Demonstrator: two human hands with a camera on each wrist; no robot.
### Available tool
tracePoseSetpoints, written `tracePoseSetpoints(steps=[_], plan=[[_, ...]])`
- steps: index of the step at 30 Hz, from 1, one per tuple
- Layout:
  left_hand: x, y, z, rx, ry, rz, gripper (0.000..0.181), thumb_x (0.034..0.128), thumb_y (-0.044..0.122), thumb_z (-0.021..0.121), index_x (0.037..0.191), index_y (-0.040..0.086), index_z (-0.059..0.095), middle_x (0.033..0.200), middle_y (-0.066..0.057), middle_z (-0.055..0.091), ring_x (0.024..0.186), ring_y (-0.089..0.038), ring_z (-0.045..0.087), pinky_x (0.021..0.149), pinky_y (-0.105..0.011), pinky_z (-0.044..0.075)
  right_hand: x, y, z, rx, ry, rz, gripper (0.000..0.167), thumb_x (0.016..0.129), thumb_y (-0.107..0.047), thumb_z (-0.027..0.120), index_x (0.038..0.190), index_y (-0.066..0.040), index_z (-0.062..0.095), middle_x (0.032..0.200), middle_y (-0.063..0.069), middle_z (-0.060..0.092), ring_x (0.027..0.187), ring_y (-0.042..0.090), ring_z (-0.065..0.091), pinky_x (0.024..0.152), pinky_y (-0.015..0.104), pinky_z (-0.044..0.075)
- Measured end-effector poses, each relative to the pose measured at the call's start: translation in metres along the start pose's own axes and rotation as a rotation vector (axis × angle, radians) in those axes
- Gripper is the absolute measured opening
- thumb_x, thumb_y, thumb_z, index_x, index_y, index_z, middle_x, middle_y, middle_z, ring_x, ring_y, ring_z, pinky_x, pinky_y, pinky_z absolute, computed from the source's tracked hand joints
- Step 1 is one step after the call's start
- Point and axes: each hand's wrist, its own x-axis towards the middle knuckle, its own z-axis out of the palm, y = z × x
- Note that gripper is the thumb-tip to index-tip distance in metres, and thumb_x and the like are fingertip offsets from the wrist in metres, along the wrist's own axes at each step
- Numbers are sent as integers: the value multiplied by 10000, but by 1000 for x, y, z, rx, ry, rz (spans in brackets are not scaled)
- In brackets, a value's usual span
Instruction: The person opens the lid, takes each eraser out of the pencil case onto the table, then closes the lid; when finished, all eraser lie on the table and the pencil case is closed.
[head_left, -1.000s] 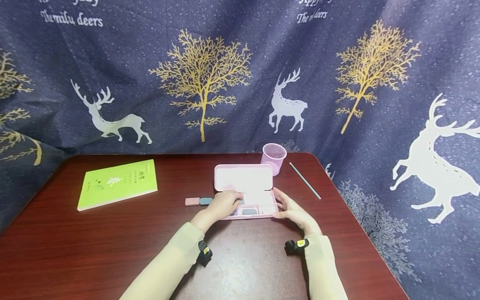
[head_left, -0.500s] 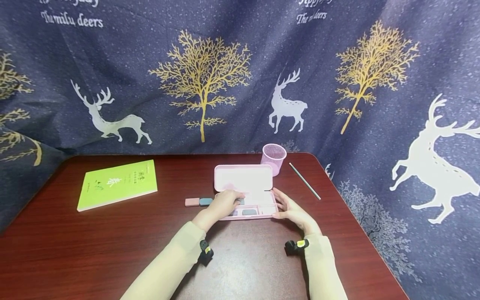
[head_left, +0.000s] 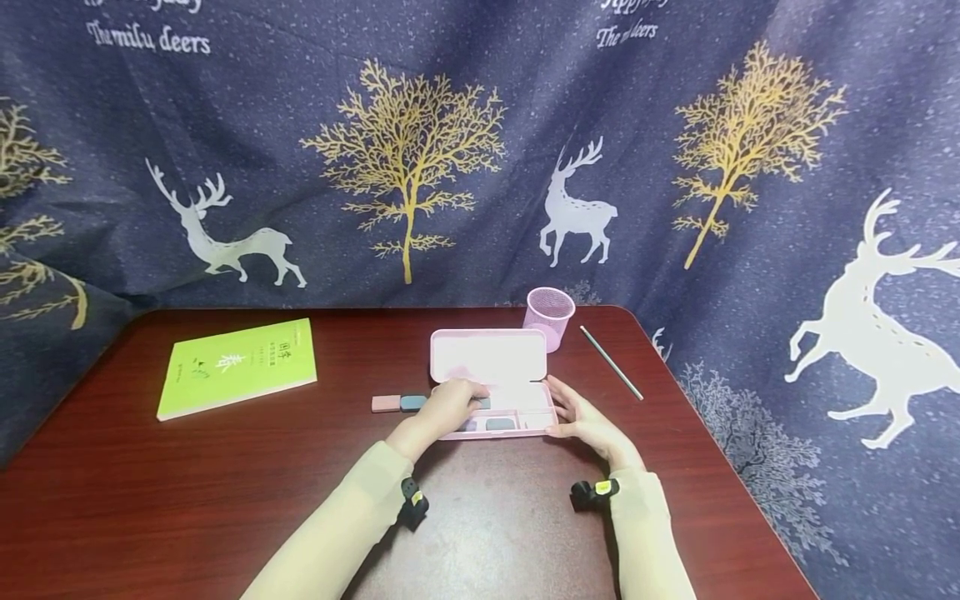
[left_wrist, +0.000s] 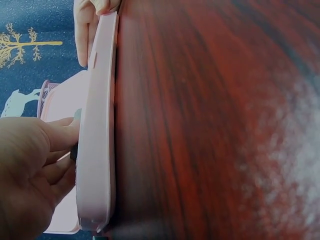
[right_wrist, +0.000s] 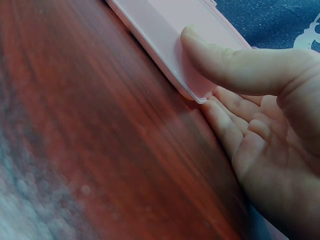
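An open pink pencil case (head_left: 534, 397) lies on the table, lid tilted back. My left hand (head_left: 446, 406) reaches into its left part and pinches a small dark grey-blue block (head_left: 482, 403), mostly hidden by the fingers; in the left wrist view the block shows between thumb and fingers, behind the case's front wall (left_wrist: 97, 130). Another grey-blue block (head_left: 500, 424) sits in the front compartment. At the case's right end, my right hand (head_left: 588, 423) holds it between thumb and fingers; the right wrist view shows the thumb over the case's corner (right_wrist: 175, 55).
Left of the case lie a pink block (head_left: 386, 404) and a blue-grey block (head_left: 412, 403), end to end. A pink mesh pen cup (head_left: 550, 317) stands behind, with a green pencil (head_left: 611, 362) to its right. A green book (head_left: 237, 367) lies far left on the table (head_left: 225, 483).
Hardly anything differs. The left hand stays at the grey-blue block and the right hand at the case's end; the whole view shifts very slightly.
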Motion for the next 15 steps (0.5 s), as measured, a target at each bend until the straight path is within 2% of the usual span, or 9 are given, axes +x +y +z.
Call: tracePoseSetpoints(steps=[6,12,15], plan=[[-1,0,0,0,10,6,241,896,9,649,1112,65,739,1134,-79,726,1124,-245,659,945,-417,537,0,0,0,-4,-1,-7,948,833,46,680,1541,46,50,1602,291,73,1445,488,196,1158,469,262],[-3,1,0,0,41,19,242,918,57,646,1147,61,725,1139,-81,725,1118,-233,661,952,-384,535,0,2,-2,-9,-5,2,945,840,41,680,1546,32,53,1606,280,77,1450,474,194,1102,219,364],[-4,2,-3,-30,74,45,237,923,64,642,1145,48,721,1124,-91,728,1101,-241,667,949,-383,535,1,3,-2,-9,-4,6,945,841,38,681,1548,26,55,1607,276,79,1451,471,197,1096,206,366]])
